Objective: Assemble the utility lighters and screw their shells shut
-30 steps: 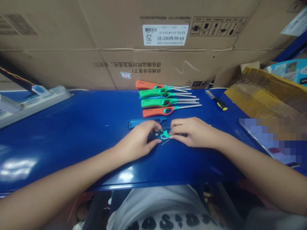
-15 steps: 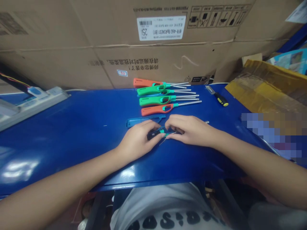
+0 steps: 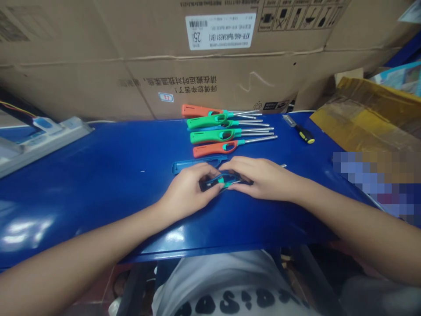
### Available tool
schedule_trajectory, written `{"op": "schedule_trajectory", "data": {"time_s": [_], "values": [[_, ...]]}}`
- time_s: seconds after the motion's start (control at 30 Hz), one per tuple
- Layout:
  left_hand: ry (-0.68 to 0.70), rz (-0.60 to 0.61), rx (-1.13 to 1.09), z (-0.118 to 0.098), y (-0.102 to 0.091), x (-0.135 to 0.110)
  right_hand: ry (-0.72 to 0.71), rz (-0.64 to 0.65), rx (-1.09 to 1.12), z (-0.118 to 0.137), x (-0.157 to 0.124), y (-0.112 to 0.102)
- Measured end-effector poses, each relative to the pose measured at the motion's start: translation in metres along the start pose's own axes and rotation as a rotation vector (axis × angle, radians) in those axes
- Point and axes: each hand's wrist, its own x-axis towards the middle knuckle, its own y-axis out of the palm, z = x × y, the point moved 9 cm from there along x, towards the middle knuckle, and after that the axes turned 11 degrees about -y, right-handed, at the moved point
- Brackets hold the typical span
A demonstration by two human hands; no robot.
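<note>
1. Near the middle of the blue counter [image 3: 98,219], our left hand [image 3: 186,193] and right hand [image 3: 263,177] hold a teal-and-black lighter body [image 3: 223,180] between clenched fingers.
2. Just beyond lies a teal lighter shell [image 3: 197,164]; farther away, a row of green and orange lighters [image 3: 213,149].

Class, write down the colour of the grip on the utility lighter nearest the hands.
The utility lighter's grip is orange-red; the head view shows it best.
</note>
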Motion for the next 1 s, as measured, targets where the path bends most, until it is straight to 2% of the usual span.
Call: {"op": "schedule_trajectory", "data": {"time_s": [0.53, 0.8, 1.0], "values": [[0.001, 0.008, -0.024, 0.0019, -0.0011, 0.0012, 0.022, 0.054, 0.030, -0.0027, 0.0014, 0.0020], [0.033, 0.037, -0.077, 0.0016, -0.0055, 0.0023, 0.019, 0.036, 0.048, -0.0053, -0.0001, 0.0003], [-0.062, 0.083, -0.095, 0.0081, -0.0054, 0.0052, 0.010, 0.034, 0.014, -0.0060, -0.0017, -0.0009]]}}
